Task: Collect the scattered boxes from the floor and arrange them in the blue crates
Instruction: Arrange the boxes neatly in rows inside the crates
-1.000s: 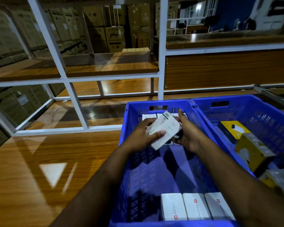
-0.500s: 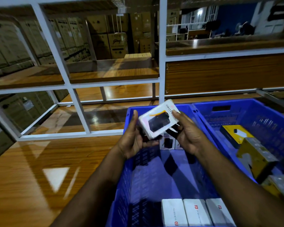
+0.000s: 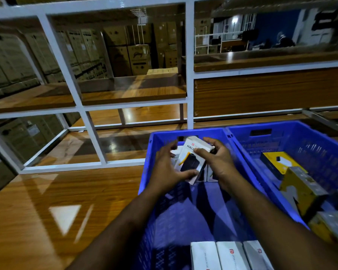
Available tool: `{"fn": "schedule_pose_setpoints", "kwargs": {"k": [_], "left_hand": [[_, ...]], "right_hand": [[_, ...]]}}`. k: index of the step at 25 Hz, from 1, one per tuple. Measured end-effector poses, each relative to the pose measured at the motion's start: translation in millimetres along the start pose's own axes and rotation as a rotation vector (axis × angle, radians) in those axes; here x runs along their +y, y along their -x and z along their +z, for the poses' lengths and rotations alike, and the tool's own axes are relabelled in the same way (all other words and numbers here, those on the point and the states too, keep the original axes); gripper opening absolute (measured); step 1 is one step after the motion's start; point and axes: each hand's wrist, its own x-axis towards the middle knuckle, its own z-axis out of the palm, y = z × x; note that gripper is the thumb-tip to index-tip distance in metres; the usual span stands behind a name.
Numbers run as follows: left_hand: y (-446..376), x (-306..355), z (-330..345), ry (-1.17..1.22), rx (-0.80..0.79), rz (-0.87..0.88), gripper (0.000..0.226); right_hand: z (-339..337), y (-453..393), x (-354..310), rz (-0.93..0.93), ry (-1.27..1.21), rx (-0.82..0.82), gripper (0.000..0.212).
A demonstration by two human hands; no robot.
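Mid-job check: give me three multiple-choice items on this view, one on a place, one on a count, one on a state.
1. Where is the held white box?
A. over the left blue crate
B. on the shelf
C. in the right blue crate

2. How many white boxes line the left crate's near end?
A. one
B. three
C. six

3. How is the held box gripped?
A. left hand only
B. both hands
C. neither

Key: 1 A, it is above that crate's far end. 2 B, three sit side by side. 3 B, the right hand grips too.
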Motion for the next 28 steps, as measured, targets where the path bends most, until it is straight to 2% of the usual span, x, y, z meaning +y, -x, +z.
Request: {"fn": "schedule_pose_setpoints", "kwargs": {"k": [2, 4, 6, 10, 12, 14, 21, 23, 25, 27, 28], "left_hand": [[2.4, 1.6, 10.9, -0.150, -0.061, 0.047, 0.095], [2.4, -1.3, 18.2, -0.199, -0.035, -0.022, 0.085], [0.7, -9.0, 22.9, -0.205, 0.025, -0.141, 0.077], [-11.5, -19.6, 22.9, -0.221, 0.036, -0.462, 0.073], [-20.0, -21.2, 24.6, -0.239, 0.018, -0.581, 0.079], [-26.4, -24.3, 31.6, -0.273, 0.033, -0.660, 0.091], [-40.6, -57.9, 80.8, -0.160, 0.038, -0.729, 0.117], [-40.2, -63.4, 99.0, -0.110, 0.087, -0.753, 0.107], [-40.9, -64.2, 106.9, -0.111, 0.144, -0.761, 0.083], [-43.6, -69.2, 109.7, -0.121, 0.139, -0.743, 0.063], [-44.7, -70.7, 109.7, -0.129, 0.133, -0.721, 0.061]], "right_hand": [[3.7, 3.0, 4.3, -0.042, 0.070, 0.003, 0.046], [6.5, 4.0, 6.1, -0.034, 0.054, -0.015, 0.045], [8.4, 1.3, 6.3, -0.012, 0.039, -0.001, 0.042], [1.7, -13.3, 8.0, 0.023, 0.083, 0.249, 0.026], [-3.7, -17.9, 9.5, 0.055, 0.084, 0.313, 0.018], [-6.2, -18.7, 10.5, 0.070, 0.085, 0.298, 0.013], [-7.5, -18.0, 13.3, 0.050, 0.073, 0.278, 0.019], [-9.8, -18.0, 13.4, 0.056, 0.080, 0.275, 0.018], [-12.9, -18.3, 14.8, 0.060, 0.096, 0.272, 0.017], [-16.3, -19.9, 17.6, 0.074, 0.097, 0.276, 0.019], [-17.5, -20.8, 18.2, 0.081, 0.096, 0.277, 0.019]]}}
